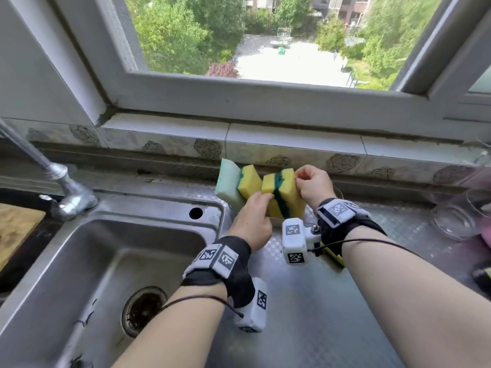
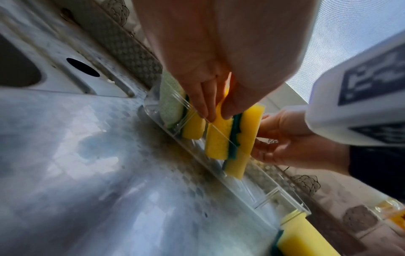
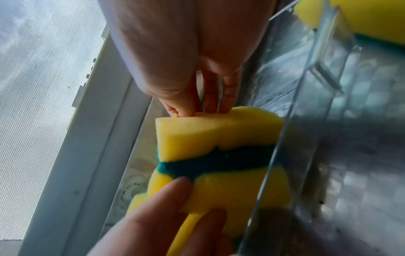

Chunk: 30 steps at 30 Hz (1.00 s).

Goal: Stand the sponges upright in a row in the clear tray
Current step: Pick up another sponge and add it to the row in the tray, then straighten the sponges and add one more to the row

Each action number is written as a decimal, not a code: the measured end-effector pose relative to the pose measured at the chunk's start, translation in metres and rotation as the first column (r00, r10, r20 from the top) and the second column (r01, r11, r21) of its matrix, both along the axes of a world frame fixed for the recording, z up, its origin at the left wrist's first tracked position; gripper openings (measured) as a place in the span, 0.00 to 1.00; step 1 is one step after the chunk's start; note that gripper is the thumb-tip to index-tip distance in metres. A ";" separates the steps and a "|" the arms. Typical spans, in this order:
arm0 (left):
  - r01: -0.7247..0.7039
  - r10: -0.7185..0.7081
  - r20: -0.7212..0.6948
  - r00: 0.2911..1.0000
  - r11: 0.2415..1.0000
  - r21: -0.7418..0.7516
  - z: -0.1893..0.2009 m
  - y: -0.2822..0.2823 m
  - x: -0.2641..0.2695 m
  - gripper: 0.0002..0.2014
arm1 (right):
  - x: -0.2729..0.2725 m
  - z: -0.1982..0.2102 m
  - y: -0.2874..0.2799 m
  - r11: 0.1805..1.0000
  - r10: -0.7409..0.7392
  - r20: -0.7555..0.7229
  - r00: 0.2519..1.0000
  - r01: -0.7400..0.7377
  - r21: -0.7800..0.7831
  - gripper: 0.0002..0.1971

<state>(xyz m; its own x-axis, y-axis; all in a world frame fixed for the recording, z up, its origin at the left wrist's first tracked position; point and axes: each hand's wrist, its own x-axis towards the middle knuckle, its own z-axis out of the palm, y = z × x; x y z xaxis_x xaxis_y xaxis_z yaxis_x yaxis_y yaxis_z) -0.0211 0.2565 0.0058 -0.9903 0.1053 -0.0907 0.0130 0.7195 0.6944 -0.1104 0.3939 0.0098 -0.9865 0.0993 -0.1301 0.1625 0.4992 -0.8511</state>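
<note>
Both hands grasp a pair of yellow sponges (image 1: 283, 193) standing in the clear tray (image 2: 230, 175): left hand (image 1: 253, 216) at seven o'clock, right hand (image 1: 313, 185) at three. A pale green sponge (image 1: 228, 184) leans at nine o'clock.

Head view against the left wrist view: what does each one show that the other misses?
Only the head view shows the window, the tap and the sink drain. Only the left wrist view shows the clear tray's empty far end and a spare sponge lying past it. Both show the pale green sponge, the yellow sponges beside it, and the left hand and right hand gripping them.
</note>
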 end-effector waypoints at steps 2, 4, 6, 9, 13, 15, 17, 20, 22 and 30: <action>-0.023 0.023 0.010 1.000 0.999 -0.026 -0.002 -0.002 0.001 0.25 | 0.000 0.000 -0.008 0.998 0.020 -0.017 1.000 -0.019 0.062 0.08; -0.052 0.052 -0.002 0.999 0.996 -0.067 -0.002 -0.003 0.002 0.22 | 0.002 -0.002 -0.014 0.985 0.072 0.007 0.997 -0.072 0.155 0.03; -0.112 0.106 -0.060 0.993 0.988 -0.104 0.001 -0.004 0.003 0.18 | 0.006 -0.003 -0.017 0.959 0.125 0.043 0.991 -0.132 0.250 0.07; -0.179 0.168 -0.110 0.980 0.978 -0.103 0.007 -0.007 0.000 0.13 | 0.007 -0.001 -0.016 0.959 0.113 0.069 0.991 -0.126 0.254 0.08; -0.195 0.187 -0.113 0.976 0.979 -0.061 0.013 -0.009 -0.005 0.12 | 0.007 0.008 -0.010 0.983 0.057 0.084 0.995 -0.071 0.171 0.06; -0.209 0.203 -0.119 0.972 0.977 -0.041 0.016 -0.008 -0.006 0.12 | 0.009 0.011 -0.006 0.984 0.053 0.088 0.995 -0.067 0.167 0.07; -0.215 0.209 -0.118 0.971 0.976 -0.044 0.017 -0.009 -0.006 0.11 | 0.011 0.013 -0.004 0.984 0.054 0.091 0.994 -0.069 0.167 0.08; -0.206 0.198 -0.129 0.972 0.977 -0.057 0.020 -0.007 -0.004 0.10 | 0.016 0.016 -0.001 0.986 0.043 0.082 0.996 -0.055 0.155 0.09; -0.201 0.192 -0.146 0.971 0.978 -0.055 0.022 -0.005 -0.004 0.09 | 0.018 0.018 0.003 0.990 0.032 0.074 0.997 -0.042 0.137 0.07; -0.082 0.090 -0.195 0.977 0.996 0.046 0.053 0.043 -0.025 0.09 | 0.027 0.039 0.074 0.988 -0.154 0.039 0.987 0.154 0.017 0.06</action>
<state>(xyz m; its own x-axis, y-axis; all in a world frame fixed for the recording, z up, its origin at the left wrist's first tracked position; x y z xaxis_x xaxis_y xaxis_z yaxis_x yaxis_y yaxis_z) -0.0464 0.3000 0.0591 -0.9938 0.0186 0.1094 0.0914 0.6972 0.7111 -0.0833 0.4674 0.0490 -0.9532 0.2519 -0.1669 0.2724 0.4775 -0.8353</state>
